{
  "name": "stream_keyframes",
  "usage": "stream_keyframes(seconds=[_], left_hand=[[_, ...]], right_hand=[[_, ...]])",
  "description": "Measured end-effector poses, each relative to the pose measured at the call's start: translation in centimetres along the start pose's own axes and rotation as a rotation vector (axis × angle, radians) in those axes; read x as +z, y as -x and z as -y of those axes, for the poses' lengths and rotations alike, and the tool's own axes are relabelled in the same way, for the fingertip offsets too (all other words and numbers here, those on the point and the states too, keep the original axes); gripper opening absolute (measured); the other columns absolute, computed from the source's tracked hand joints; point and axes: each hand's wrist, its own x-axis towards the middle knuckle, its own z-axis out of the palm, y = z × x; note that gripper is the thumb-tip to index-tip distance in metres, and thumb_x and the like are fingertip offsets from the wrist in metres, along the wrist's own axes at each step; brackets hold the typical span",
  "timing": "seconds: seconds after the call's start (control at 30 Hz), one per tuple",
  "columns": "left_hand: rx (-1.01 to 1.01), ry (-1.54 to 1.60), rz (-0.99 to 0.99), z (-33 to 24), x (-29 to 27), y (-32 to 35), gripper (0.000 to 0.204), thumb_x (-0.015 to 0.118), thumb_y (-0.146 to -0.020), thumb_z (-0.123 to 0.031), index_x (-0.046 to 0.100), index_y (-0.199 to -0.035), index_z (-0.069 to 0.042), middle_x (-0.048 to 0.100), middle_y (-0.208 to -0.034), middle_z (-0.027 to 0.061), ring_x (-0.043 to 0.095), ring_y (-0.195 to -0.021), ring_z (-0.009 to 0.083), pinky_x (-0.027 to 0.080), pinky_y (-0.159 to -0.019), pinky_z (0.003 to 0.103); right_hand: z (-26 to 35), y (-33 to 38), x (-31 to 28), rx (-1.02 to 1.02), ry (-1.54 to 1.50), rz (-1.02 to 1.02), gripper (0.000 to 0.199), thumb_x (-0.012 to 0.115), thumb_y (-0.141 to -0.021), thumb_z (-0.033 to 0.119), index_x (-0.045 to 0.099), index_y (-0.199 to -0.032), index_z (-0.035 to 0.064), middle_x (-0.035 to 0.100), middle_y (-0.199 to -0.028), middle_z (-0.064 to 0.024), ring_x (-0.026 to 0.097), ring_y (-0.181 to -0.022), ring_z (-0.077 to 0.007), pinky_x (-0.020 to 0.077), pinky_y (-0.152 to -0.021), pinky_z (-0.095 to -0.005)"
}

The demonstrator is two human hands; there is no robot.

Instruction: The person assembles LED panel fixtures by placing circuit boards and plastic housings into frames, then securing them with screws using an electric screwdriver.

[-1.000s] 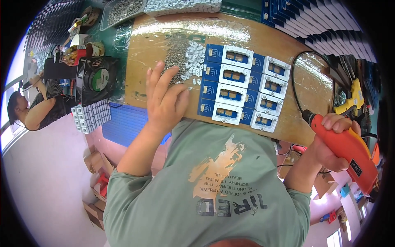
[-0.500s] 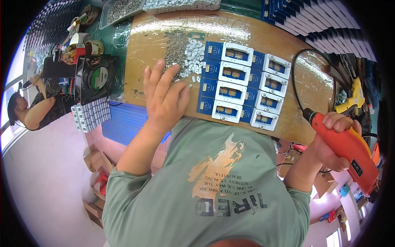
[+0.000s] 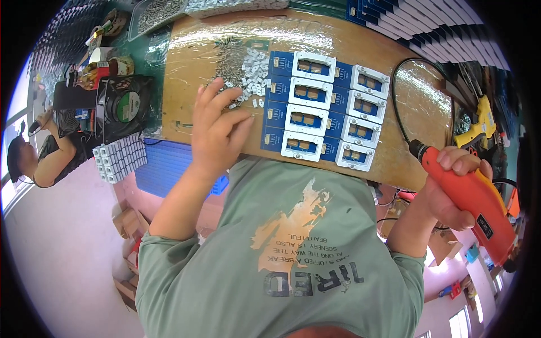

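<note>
My left hand (image 3: pixel 218 130) is at the near edge of a pile of screws (image 3: pixel 230 63), its fingers stretched out and apart. Small white plastic pieces (image 3: pixel 256 67) lie heaped beside the screws, a few of them by my fingertips. To the right, blue circuit boards (image 3: pixel 276 112) sit in two columns, each carrying a white rectangular frame (image 3: pixel 306 119). Screws show at the ends of the right-hand frames. My right hand (image 3: pixel 451 188) is wrapped round a red electric screwdriver (image 3: pixel 470 197), held off the table's right side with a black cable near its nose.
A yellow glue gun (image 3: pixel 479 124) lies at the right. Stacked boards with white frames (image 3: pixel 417 22) stand at the far right. Bins (image 3: pixel 160 14) of small parts line the back. A black fan (image 3: pixel 125 107) stands left; another person (image 3: pixel 48 152) works beyond it.
The whole view has shifted slightly, so the boards and table appear a little further left and up. My left hand stays by the screws with fingers spread; my right keeps its grip on the screwdriver.
</note>
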Motion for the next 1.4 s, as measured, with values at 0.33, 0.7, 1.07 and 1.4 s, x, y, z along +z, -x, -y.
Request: stream_keyframes(seconds=[0.33, 0.7, 1.07, 1.4], left_hand=[[-0.044, 0.014, 0.060, -0.7, -0.6, 0.0, 0.012, 0.079, -0.079, -0.009, 0.072, -0.088, -0.006, 0.059, -0.132, 0.0119, 0.040, -0.140, 0.0397, 0.027, -0.117, 0.056], [0.074, -0.086, -0.049, -1.0, 0.2, -0.1, 0.009, 0.076, -0.077, -0.009, 0.069, -0.083, -0.011, 0.060, -0.128, 0.0086, 0.045, -0.138, 0.0380, 0.030, -0.115, 0.057], [0.181, 0.392, 0.058, -6.1, 3.9, -2.4, 0.013, 0.075, -0.071, -0.005, 0.067, -0.080, -0.009, 0.059, -0.129, 0.0102, 0.044, -0.138, 0.0394, 0.033, -0.113, 0.061], [0.210, 0.442, 0.020, -5.9, 4.6, -2.7, 0.012, 0.076, -0.071, -0.009, 0.067, -0.077, -0.005, 0.059, -0.124, 0.0131, 0.047, -0.134, 0.0380, 0.033, -0.114, 0.059]], right_hand=[[2.1, -1.4, 1.8, -0.042, -0.053, 0.083, 0.098, 0.067, -0.080, 0.074, 0.045, -0.143, 0.0029, 0.058, -0.100, -0.0104, 0.059, -0.085, -0.0266, 0.0475, -0.074, -0.0413], [2.8, -2.5, 11.2, 0.145, -0.242, 0.162, 0.091, 0.078, -0.074, 0.067, 0.048, -0.139, 0.0090, 0.056, -0.093, -0.0043, 0.058, -0.079, -0.0205, 0.0440, -0.071, -0.0350], [1.2, -3.1, 13.9, 0.161, -0.261, 0.340, 0.091, 0.080, -0.075, 0.064, 0.045, -0.141, 0.0112, 0.057, -0.096, -0.0047, 0.058, -0.080, -0.0215, 0.0438, -0.070, -0.0353], [0.2, -3.2, 14.3, 0.129, -0.236, 0.384, 0.093, 0.076, -0.077, 0.067, 0.043, -0.142, 0.0089, 0.057, -0.097, -0.0068, 0.058, -0.080, -0.0219, 0.0460, -0.067, -0.0344]])
